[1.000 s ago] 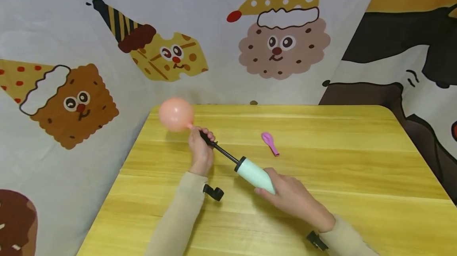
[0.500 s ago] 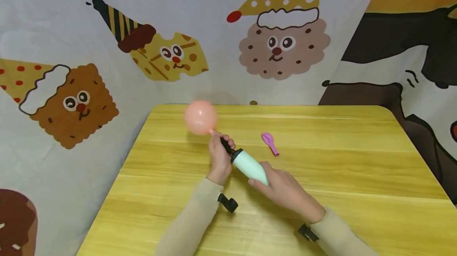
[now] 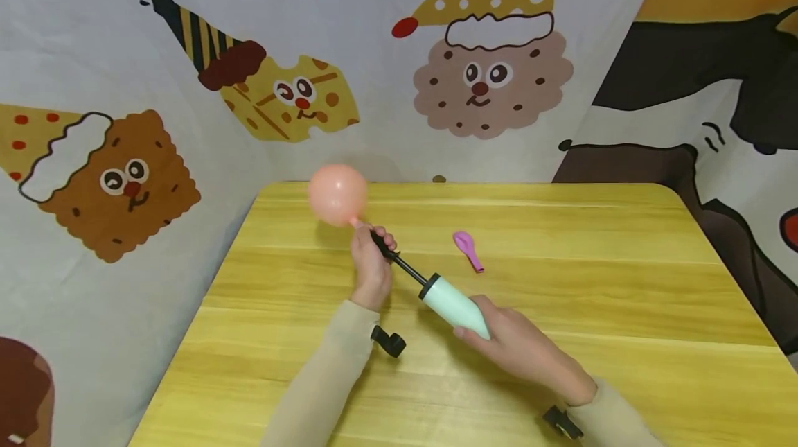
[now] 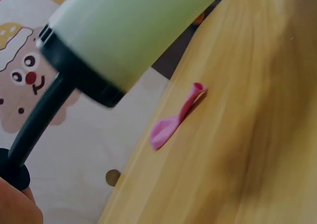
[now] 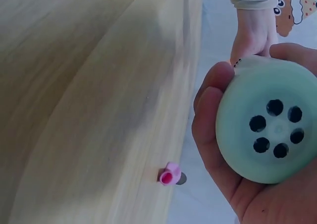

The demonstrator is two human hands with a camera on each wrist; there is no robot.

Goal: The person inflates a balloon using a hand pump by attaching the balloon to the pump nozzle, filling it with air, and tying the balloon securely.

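My left hand [image 3: 371, 263] grips the black nozzle end [image 3: 382, 244] of a hand balloon pump, with the neck of a round, partly inflated peach balloon [image 3: 338, 195] at its fingers. My right hand [image 3: 530, 350] is wrapped round the mint-green pump barrel [image 3: 457, 305]. Between the two hands the dark pump rod [image 3: 410, 270] shows, drawn out of the barrel. In the right wrist view the round barrel end [image 5: 277, 130] with several holes faces the camera, fingers curled about it. A flat pink balloon [image 3: 468, 251] lies on the table beyond the pump.
The yellow wood-grain table [image 3: 623, 281] spreads under both arms, its far edge against a white cloth [image 3: 386, 149] printed with cartoon biscuits. Each sleeve carries a black wrist camera mount [image 3: 389, 342].
The barrel slid up to the left hand, covering the rod, then drew back so the rod shows again. Hands and peach balloon shifted right, then slightly back left. The pink balloon stayed put.
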